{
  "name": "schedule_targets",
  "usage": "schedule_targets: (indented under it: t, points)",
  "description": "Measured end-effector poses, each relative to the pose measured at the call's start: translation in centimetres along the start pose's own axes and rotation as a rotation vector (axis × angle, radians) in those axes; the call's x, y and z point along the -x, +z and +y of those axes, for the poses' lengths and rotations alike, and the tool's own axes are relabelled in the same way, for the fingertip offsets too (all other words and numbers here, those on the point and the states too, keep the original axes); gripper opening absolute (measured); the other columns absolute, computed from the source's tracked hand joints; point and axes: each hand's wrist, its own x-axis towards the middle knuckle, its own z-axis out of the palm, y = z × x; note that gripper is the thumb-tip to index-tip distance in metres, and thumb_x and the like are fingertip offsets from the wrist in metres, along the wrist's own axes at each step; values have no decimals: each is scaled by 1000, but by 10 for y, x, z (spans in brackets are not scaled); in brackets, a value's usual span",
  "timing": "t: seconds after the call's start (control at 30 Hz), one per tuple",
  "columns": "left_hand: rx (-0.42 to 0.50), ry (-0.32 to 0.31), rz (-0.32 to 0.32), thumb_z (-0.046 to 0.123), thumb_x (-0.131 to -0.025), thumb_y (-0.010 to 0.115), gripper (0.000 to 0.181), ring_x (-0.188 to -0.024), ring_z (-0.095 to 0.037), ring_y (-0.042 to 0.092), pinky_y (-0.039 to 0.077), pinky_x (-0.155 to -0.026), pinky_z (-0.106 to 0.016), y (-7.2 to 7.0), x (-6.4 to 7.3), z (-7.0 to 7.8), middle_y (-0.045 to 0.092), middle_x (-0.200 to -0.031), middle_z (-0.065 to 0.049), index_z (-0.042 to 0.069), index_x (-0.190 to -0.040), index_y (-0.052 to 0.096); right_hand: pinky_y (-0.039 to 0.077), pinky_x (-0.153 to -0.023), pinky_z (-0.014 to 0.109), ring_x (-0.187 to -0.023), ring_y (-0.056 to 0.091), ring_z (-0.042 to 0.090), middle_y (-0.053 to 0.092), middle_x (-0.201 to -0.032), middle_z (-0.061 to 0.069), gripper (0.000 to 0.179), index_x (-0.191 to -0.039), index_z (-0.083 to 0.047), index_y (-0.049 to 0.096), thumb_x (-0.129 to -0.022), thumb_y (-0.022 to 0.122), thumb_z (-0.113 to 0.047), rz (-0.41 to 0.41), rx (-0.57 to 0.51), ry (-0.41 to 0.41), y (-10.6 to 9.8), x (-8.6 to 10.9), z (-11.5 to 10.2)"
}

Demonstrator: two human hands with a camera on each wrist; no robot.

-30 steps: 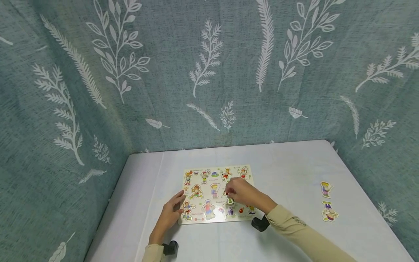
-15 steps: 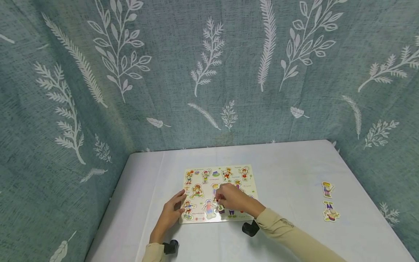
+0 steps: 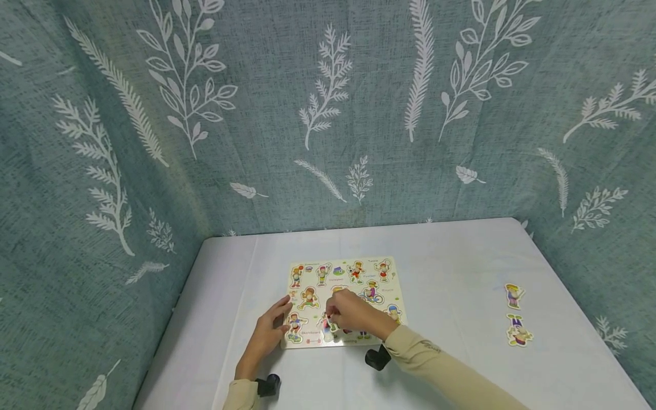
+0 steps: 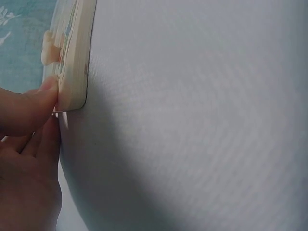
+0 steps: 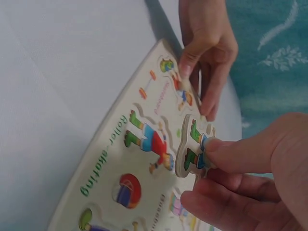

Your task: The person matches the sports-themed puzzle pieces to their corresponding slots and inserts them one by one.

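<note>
A puzzle board (image 3: 381, 336) with printed sports figures lies on the white table. At its left edge rests my left hand (image 3: 263, 336), fingers fairly straight, thumb touching the board near the front corner. Over the board's lower part, my right hand (image 3: 353, 312) pinches a puzzle piece (image 5: 190, 151) by its knob. That piece shows green skates and blue clothing, and its upper part is covered by the fingers. It hangs tilted just above the roller-skating recess (image 5: 147, 142), whose picture shows beside it. Further along the board's left edge, a skateboarder piece (image 3: 294, 327) sits in place.
Two loose puzzle pieces lie on the table's right side: a figure in a yellow hat (image 3: 513, 296) and an upside-down figure (image 3: 520, 331) below it. White table surface (image 3: 446, 273) lies between them and the board. A leaf-patterned green curtain (image 3: 328, 171) stands behind.
My right hand has moved left across the board, carrying the puzzle piece from the right half to above the roller-skating recess. The left hand stays at the board's edge.
</note>
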Motion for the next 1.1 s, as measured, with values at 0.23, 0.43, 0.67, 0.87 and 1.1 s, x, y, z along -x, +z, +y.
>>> schedule_targets:
  t: [0.23, 0.43, 0.67, 0.87, 1.1]
  points:
    - [0, 0, 1, -20, -76, 58, 58, -136, -33, 33, 35, -108, -42, 0, 0, -1, 37, -149, -9, -4, -132, 51, 40, -54, 14, -60, 44, 4, 56, -63, -7, 13, -70, -7, 68, -78, 66, 3, -19, 5, 14, 17, -7, 3]
    - [1, -5, -1, -20, -77, 59, 58, -136, -33, 33, 36, -107, -41, 1, 0, -1, 37, -149, -9, -3, -132, 51, 45, -59, 17, -59, 44, 3, 56, -62, -10, 12, -70, -8, 68, -77, 68, 2, -28, 13, 35, 29, -9, 4]
    - [-8, -3, 6, -18, -78, 59, 58, -135, -32, 34, 36, -106, -40, 0, 0, 0, 37, -149, -8, -3, -132, 51, 45, -67, 19, -62, 45, 4, 54, -64, -10, 15, -67, -11, 66, -75, 68, 2, -19, 60, 47, 37, -8, 6]
    - [-4, -9, 2, -18, -78, 59, 57, -136, -32, 33, 35, -107, -41, 0, 0, 2, 37, -149, -8, -3, -132, 51, 43, -59, 14, -66, 46, 4, 55, -69, -7, 16, -69, -11, 64, -75, 66, 4, -32, 80, 66, 41, -7, 5]
    - [11, -31, 3, -17, -79, 59, 57, -136, -33, 33, 35, -108, -44, 0, 0, 2, 37, -149, -7, -2, -133, 51, 42, -59, 15, -66, 46, 5, 55, -70, -6, 15, -70, -11, 64, -75, 65, 4, -43, 85, 78, 41, -8, 5]
